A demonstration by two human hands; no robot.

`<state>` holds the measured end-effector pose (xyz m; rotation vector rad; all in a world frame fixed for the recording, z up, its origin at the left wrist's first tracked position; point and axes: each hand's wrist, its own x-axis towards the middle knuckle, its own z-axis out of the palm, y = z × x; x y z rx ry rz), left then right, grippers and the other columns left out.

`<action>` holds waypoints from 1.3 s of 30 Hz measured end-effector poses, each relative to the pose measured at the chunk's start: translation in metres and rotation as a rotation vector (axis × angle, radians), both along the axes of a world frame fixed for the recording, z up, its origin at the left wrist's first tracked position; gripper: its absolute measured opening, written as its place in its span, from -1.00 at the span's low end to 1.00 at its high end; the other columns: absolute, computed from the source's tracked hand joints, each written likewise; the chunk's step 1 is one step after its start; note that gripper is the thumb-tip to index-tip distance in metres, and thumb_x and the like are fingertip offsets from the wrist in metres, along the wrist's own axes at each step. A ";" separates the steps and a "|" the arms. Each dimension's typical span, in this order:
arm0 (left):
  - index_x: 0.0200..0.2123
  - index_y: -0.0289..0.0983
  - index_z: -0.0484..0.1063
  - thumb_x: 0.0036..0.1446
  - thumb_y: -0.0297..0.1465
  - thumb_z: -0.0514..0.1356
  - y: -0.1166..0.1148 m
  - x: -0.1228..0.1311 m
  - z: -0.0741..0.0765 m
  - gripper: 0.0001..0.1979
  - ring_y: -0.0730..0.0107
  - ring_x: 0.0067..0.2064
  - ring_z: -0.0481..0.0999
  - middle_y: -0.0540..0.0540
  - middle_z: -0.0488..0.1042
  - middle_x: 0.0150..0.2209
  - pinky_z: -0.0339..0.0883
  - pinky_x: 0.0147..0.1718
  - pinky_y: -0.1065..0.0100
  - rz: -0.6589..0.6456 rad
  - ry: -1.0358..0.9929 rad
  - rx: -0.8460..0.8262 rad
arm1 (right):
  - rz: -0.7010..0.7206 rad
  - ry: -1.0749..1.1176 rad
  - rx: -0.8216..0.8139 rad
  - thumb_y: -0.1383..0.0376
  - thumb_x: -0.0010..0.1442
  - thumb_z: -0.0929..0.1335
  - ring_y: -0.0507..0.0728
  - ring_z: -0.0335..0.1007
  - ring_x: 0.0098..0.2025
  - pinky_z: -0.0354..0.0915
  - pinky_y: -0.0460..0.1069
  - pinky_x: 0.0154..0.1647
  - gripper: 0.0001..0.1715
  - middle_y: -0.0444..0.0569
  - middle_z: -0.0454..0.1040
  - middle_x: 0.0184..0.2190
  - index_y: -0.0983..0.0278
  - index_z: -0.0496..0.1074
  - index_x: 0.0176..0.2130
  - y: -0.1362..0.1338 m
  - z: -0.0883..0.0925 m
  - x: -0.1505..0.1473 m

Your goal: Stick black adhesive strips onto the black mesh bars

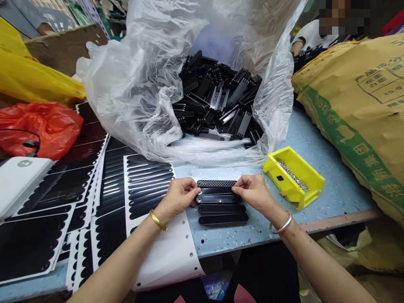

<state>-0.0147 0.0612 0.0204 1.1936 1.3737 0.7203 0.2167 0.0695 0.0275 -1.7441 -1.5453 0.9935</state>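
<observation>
My left hand [178, 195] and my right hand [253, 191] pinch the two ends of a long black perforated strip [216, 183] that lies on a white backing sheet [217, 173] near the table's front edge. Just below it on the sheet lie three glossy black oblong stickers [221, 208], stacked in a column. Both hands have their fingers closed on the strip's ends. Behind them an open clear plastic bag [132, 97] holds a heap of several black plastic strips [217, 101].
A yellow plastic tray [311, 185] with small metal parts stands right of my right hand. Sheets of black stickers [94, 198] cover the table's left side, beside a red bag [47, 126] and white box [15, 181]. A large yellow sack [362, 109] fills the right.
</observation>
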 end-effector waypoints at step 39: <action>-0.53 -0.28 0.36 0.09 -0.36 0.19 -0.008 -0.007 -0.001 -0.81 0.45 -0.58 0.35 0.02 0.38 -0.62 0.22 -0.56 0.38 -0.115 0.589 0.642 | 0.120 -0.370 0.076 0.40 -0.08 0.38 0.01 0.21 -0.65 0.07 -0.10 -0.59 -0.87 -0.16 0.34 -0.73 0.27 0.40 -0.61 -0.003 -0.006 -0.004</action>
